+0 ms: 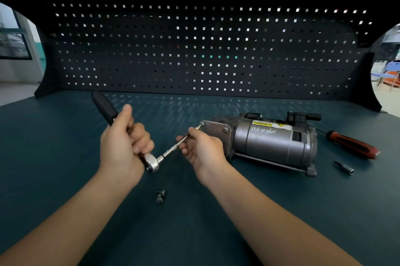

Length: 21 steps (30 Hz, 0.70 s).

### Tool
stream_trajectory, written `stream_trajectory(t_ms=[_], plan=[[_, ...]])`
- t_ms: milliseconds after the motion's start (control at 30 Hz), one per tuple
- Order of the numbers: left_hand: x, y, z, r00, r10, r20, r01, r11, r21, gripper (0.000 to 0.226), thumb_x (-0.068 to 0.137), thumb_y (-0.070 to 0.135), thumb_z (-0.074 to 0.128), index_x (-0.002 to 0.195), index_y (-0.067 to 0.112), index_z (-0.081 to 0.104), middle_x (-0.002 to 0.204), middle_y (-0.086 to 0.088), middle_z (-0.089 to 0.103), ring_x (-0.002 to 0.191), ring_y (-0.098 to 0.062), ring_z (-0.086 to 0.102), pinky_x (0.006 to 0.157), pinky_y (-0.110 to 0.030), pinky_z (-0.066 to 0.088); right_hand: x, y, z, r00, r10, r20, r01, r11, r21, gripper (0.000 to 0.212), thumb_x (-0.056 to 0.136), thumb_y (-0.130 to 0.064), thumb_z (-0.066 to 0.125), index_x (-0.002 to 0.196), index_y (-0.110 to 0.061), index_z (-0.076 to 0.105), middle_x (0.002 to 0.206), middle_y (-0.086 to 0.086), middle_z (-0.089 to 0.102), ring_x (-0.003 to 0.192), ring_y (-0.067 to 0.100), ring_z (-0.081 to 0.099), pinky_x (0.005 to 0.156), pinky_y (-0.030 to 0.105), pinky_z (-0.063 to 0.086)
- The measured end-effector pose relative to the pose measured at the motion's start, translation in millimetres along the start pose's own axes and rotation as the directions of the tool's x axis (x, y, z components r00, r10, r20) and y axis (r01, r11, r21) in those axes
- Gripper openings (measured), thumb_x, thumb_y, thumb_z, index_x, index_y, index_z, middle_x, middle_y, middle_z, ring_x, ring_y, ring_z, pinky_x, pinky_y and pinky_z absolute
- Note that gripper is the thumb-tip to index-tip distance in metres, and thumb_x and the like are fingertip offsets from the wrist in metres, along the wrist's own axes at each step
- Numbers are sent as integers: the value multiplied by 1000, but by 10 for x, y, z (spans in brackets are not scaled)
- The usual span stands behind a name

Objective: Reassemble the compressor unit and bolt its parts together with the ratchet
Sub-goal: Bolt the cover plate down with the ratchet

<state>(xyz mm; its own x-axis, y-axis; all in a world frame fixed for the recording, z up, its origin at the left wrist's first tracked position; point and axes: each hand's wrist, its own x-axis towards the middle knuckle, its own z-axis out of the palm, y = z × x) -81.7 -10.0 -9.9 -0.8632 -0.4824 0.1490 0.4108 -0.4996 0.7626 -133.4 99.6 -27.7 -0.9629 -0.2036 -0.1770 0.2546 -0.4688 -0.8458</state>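
A grey cylindrical compressor [272, 142] lies on its side on the dark green bench, its flat end plate [214, 130] facing left. My left hand [123, 142] grips the ratchet [151, 160] near its chrome head, and the black handle sticks up to the far left. From the head a thin extension bar [175, 148] runs up and right to a bolt [200, 125] at the plate's upper left corner. My right hand [202, 146] pinches the bar near its tip, just left of the plate.
Two loose dark bolts [161, 196] lie on the bench between my forearms. A red-and-black screwdriver [352, 144] and a small socket bit [344, 167] lie right of the compressor. A black pegboard [194, 49] closes off the back of the bench.
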Motion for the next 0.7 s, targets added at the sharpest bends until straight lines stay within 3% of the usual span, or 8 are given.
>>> stream_trajectory(t_ms=[133,267,433,467,500,567,633,700], plan=[[80,-34,-24,980,-126,-153,104,984,-143,38,95,27,48,62,19,31,37,9,22,29,-5,20,31,-15,20,-9,15,11,1000,14,6,-14,1000,16,18,96,-11,50,80,-3,54,52,5,64,33,7,51,37,14,41],[78,-79,27,981,145,-126,-130,984,120,36,95,17,45,66,19,24,37,9,21,30,-7,18,35,-16,18,-9,34,16,999,40,22,-41,999,5,19,97,-17,48,86,-3,54,54,3,66,33,6,50,37,14,40],[48,-19,128,955,296,-3,-288,932,221,36,95,17,46,65,18,25,37,11,24,30,-6,21,34,-14,21,-1,10,31,999,39,31,-40,999,34,19,99,-18,45,94,-2,54,51,1,66,33,6,51,37,13,40],[3,-35,133,911,404,80,-410,869,278,36,94,16,48,65,19,27,37,11,26,31,-3,25,34,-14,24,2,8,37,998,43,36,-45,998,47,21,99,-17,44,90,-2,54,50,1,65,33,6,51,37,13,40],[-63,-88,134,833,511,212,-552,744,375,35,91,17,52,64,22,31,39,11,29,32,0,31,35,-11,27,-3,4,39,998,50,39,-52,997,63,23,99,-17,44,85,-3,54,48,0,64,33,5,51,36,13,40],[-220,-203,170,757,514,404,-653,588,477,31,84,22,60,63,27,37,41,10,38,40,4,41,41,-5,29,-13,4,22,998,52,32,-54,996,76,26,99,-18,43,80,-6,55,45,-2,62,33,5,50,36,14,40],[-238,-219,242,805,472,360,-594,655,467,31,85,24,60,61,24,40,41,9,42,38,1,39,40,-10,31,-11,-12,-1,999,30,23,-31,997,67,25,99,-18,44,80,-6,55,45,-1,62,32,4,49,36,14,40],[-163,-119,273,890,391,232,-452,823,344,36,92,18,55,62,18,34,36,8,34,32,-1,28,35,-14,24,-25,-24,-20,1000,15,25,-16,997,70,22,98,-16,44,81,-5,53,48,2,64,32,5,49,36,13,39]])
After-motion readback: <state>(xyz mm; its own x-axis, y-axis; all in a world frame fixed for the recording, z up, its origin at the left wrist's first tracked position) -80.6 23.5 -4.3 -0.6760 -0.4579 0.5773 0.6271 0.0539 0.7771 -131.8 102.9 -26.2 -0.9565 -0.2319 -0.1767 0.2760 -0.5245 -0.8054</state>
